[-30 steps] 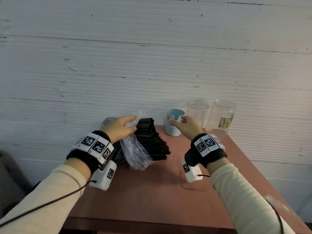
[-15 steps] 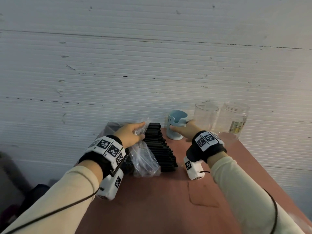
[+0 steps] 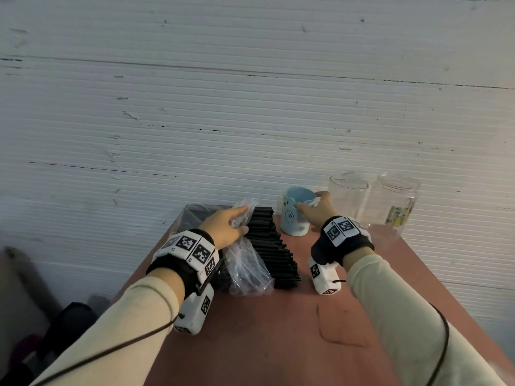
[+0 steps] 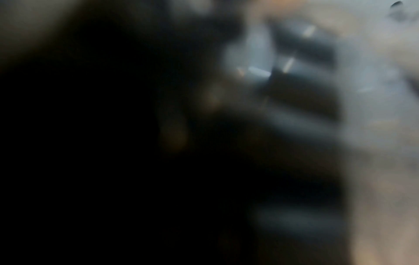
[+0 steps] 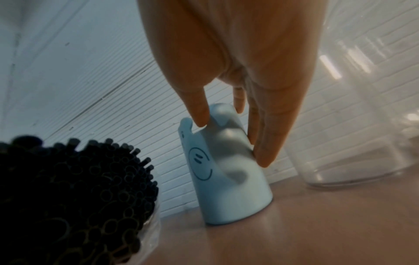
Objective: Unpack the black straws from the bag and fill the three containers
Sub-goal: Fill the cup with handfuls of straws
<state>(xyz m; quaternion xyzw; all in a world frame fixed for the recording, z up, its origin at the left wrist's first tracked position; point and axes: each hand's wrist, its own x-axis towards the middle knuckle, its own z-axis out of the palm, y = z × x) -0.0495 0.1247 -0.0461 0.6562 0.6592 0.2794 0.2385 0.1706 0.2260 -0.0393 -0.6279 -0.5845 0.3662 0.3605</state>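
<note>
A heap of black straws (image 3: 271, 246) (image 5: 68, 197) lies at the table's far left, partly inside a clear plastic bag (image 3: 245, 268). My left hand (image 3: 243, 218) pinches the top of that bag, thumb below and fingers above. To the right stands a light blue cup (image 3: 294, 218) (image 5: 226, 188) with a drawn face. My right hand (image 3: 309, 201) (image 5: 231, 141) grips its rim, thumb on the near edge and fingers on the far side. A clear glass (image 3: 347, 199) and a clear labelled jar (image 3: 393, 204) stand further right, both holding nothing. The left wrist view is dark and blurred.
The reddish-brown table (image 3: 278, 344) ends at a white ribbed wall (image 3: 250, 107) right behind the containers. Its near half is bare wood. Dark shapes sit on the floor at the lower left (image 3: 64, 330). The clear glass (image 5: 362, 125) stands close beside my right fingers.
My right hand has moved forward from touching the blue cup's side to gripping its rim. My left hand stays on the bag.
</note>
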